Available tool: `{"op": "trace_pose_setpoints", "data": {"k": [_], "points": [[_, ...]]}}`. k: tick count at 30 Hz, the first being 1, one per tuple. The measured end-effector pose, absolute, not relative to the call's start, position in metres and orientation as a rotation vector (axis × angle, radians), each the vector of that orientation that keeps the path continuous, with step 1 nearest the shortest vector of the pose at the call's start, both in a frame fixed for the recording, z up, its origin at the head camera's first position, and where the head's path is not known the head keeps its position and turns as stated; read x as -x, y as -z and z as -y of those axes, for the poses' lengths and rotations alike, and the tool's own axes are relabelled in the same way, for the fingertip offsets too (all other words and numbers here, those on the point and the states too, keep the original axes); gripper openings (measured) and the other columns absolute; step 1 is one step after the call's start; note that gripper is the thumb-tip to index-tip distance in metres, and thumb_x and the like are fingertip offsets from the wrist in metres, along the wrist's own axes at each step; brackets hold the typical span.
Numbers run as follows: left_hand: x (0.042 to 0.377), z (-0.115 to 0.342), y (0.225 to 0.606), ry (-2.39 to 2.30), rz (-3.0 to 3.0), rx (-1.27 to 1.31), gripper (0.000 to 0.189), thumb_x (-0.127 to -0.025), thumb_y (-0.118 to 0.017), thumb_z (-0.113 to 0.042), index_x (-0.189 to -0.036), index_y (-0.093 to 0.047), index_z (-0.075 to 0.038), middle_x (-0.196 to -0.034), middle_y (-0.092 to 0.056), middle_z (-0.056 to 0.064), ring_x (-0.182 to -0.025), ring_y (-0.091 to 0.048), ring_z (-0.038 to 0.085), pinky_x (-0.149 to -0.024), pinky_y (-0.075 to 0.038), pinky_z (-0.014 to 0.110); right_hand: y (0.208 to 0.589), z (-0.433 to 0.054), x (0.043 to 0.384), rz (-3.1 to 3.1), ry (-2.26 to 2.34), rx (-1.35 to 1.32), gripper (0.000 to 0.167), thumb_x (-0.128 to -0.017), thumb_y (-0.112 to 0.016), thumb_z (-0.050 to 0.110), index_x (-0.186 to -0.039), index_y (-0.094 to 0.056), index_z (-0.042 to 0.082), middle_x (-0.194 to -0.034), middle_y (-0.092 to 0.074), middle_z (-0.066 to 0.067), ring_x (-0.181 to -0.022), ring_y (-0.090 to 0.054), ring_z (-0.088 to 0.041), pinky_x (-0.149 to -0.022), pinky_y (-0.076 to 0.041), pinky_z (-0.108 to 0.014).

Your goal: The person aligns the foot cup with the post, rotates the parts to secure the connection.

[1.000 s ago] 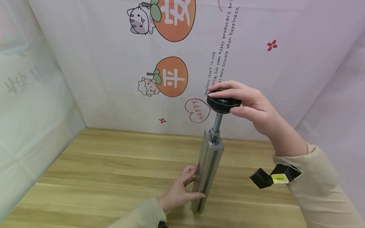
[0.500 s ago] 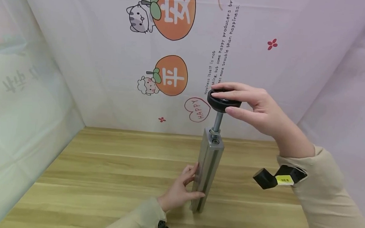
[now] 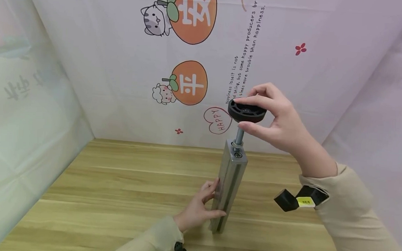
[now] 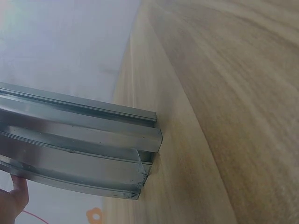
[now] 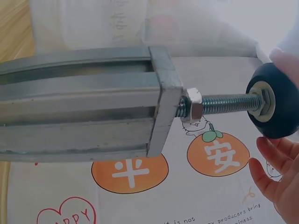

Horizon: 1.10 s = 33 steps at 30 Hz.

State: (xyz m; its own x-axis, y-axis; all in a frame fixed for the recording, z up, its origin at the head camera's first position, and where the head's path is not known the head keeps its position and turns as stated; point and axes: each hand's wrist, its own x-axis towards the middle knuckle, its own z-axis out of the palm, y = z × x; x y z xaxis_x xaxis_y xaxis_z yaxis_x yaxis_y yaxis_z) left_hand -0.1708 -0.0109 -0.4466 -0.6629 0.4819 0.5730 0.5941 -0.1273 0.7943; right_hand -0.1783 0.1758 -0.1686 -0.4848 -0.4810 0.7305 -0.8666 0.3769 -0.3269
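Before a printed backdrop [image 3: 121,70], an aluminium extrusion [image 3: 230,181] stands upright on a wood-grain tabletop [image 3: 121,186], its lower part gripped by a left hand [image 3: 197,214], apparently for steadiness, while a right hand [image 3: 284,121] pinches the black levelling foot [image 3: 245,115] atop its threaded rod [image 3: 240,136].

- Bar [image 3: 230,187]: metal, smooth, satin sheen, lower end rough-looking
- Threaded rod [image 5: 229,103]: shiny metal, ridged
- Hex nut [image 5: 193,105]: glossy metal
- Disc [image 3: 246,113]: plastic-looking, mostly matt
- Table [image 3: 114,185]: wood-grain, smooth, slight sheen
- Backdrop [image 3: 104,69] beyond table's far edge: printed cloth-looking, matt, faintly creased
- Sleeves [image 3: 357,223]: matt cloth, wrinkled
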Motion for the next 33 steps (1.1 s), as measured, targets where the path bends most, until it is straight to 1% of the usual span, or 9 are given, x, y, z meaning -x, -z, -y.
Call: {"op": "trace_pose_setpoints", "data": {"k": [3, 5, 7, 11, 14, 17, 23, 26, 33], "points": [[0.171, 0.011, 0.446, 1.932, 2.013, 1.247, 0.100, -0.076, -0.073, 0.004, -0.151, -0.012, -0.019, -0.128, -0.038, 0.019, -0.120, -0.038, 0.005, -0.102, -0.042, 0.035, 0.170, -0.178, 0.179, 2.077, -0.965, -1.231, 0.035, -0.081, -0.058, 0.005, -0.115, -0.065, -0.002, -0.117, -0.053, -0.004, -0.106, -0.048, -0.012, -0.086, -0.039, -0.020], [0.171, 0.011, 0.446, 1.945, 2.017, 1.239, 0.099, -0.077, -0.073, 0.004, -0.151, -0.013, -0.020, -0.128, -0.038, 0.019, -0.120, -0.038, 0.006, -0.103, -0.041, 0.034, 0.170, -0.179, 0.179, 2.062, -1.009, -1.288, 0.038, -0.082, -0.051, 0.003, -0.117, -0.064, -0.002, -0.124, -0.055, -0.007, -0.112, -0.049, -0.013, -0.093, -0.039, -0.020], [0.170, 0.011, 0.446, 1.953, 2.018, 1.229, 0.098, -0.077, -0.073, 0.004, -0.151, -0.014, -0.020, -0.128, -0.038, 0.019, -0.120, -0.038, 0.006, -0.103, -0.041, 0.034, 0.169, -0.181, 0.178, 2.057, -1.047, -1.347, 0.038, -0.084, -0.048, 0.001, -0.119, -0.063, -0.002, -0.129, -0.055, -0.004, -0.118, -0.050, -0.013, -0.097, -0.039, -0.019], [0.170, 0.010, 0.446, 1.964, 2.017, 1.218, 0.098, -0.076, -0.073, 0.004, -0.151, -0.015, -0.020, -0.128, -0.038, 0.019, -0.120, -0.039, 0.007, -0.104, -0.041, 0.034, 0.169, -0.182, 0.178, 2.054, -1.115, -1.402, 0.040, -0.084, -0.047, -0.004, -0.121, -0.062, -0.001, -0.129, -0.057, 0.002, -0.120, -0.050, -0.013, -0.096, -0.042, -0.018], [0.170, 0.009, 0.446, 1.953, 2.004, 1.232, 0.099, -0.076, -0.074, 0.004, -0.151, -0.015, -0.020, -0.128, -0.038, 0.020, -0.120, -0.039, 0.006, -0.103, -0.041, 0.034, 0.169, -0.183, 0.177, 2.067, -1.127, -1.365, 0.042, -0.082, -0.049, -0.007, -0.121, -0.063, 0.000, -0.128, -0.058, 0.001, -0.119, -0.050, -0.015, -0.094, -0.043, -0.017], [0.170, 0.009, 0.446, 1.928, 2.004, 1.245, 0.098, -0.077, -0.073, 0.004, -0.151, -0.014, -0.021, -0.126, -0.039, 0.020, -0.119, -0.038, 0.005, -0.103, -0.042, 0.034, 0.168, -0.183, 0.173, 2.119, -1.099, -1.276, 0.039, -0.082, -0.053, -0.006, -0.120, -0.062, -0.002, -0.127, -0.058, 0.001, -0.118, -0.050, -0.013, -0.094, -0.042, -0.017], [0.171, 0.009, 0.446, 1.903, 2.025, 1.247, 0.096, -0.079, -0.072, 0.002, -0.152, -0.012, -0.019, -0.125, -0.039, 0.019, -0.117, -0.037, 0.004, -0.102, -0.041, 0.035, 0.165, -0.178, 0.167, 2.213, -1.038, -1.025, 0.034, -0.082, -0.067, 0.002, -0.115, -0.067, 0.007, -0.117, -0.059, 0.001, -0.108, -0.050, -0.006, -0.088, -0.040, -0.018], [0.171, 0.009, 0.446, 1.900, 2.024, 1.254, 0.095, -0.080, -0.071, 0.001, -0.151, -0.012, -0.018, -0.126, -0.039, 0.019, -0.117, -0.038, 0.004, -0.102, -0.041, 0.036, 0.164, -0.175, 0.165, 2.210, -1.043, -0.946, 0.034, -0.079, -0.073, 0.003, -0.112, -0.068, 0.007, -0.111, -0.059, 0.001, -0.102, -0.052, -0.005, -0.087, -0.040, -0.018], [0.169, 0.011, 0.448, 1.905, 2.025, 1.245, 0.093, -0.079, -0.072, 0.001, -0.151, -0.013, -0.013, -0.125, -0.039, 0.018, -0.118, -0.038, 0.004, -0.102, -0.042, 0.033, 0.166, -0.166, 0.160, 2.216, -1.026, -0.817, 0.031, -0.077, -0.077, 0.009, -0.107, -0.068, 0.007, -0.102, -0.056, -0.001, -0.097, -0.048, -0.006, -0.088, -0.041, -0.019]]}}
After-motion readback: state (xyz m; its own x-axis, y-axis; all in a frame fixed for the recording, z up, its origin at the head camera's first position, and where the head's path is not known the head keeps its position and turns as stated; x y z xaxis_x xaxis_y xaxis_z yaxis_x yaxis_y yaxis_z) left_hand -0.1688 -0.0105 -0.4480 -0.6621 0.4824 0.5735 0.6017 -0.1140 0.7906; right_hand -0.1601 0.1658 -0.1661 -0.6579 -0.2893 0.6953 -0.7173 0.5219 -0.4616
